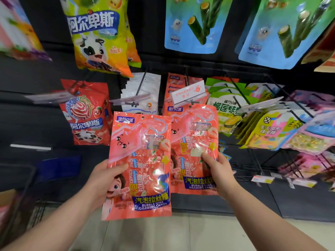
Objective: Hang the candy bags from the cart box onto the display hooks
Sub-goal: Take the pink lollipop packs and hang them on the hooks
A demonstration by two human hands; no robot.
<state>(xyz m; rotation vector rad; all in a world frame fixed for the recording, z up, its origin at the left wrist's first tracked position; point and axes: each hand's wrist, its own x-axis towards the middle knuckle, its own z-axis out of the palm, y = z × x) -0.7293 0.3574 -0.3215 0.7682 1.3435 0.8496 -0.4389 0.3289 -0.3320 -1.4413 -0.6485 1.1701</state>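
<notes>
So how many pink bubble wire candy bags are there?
2 in full view: the nearer bag in the left hand, the farther bag in the right hand by the hook. More top edges show behind it, too hidden to count.

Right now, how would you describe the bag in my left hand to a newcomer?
Find the dark hook wall and the big yellow cow bag. Below it the left hand holds a pink bubble candy bag. Its twin, pinched by the right hand, sits higher, under the white tag.
</notes>
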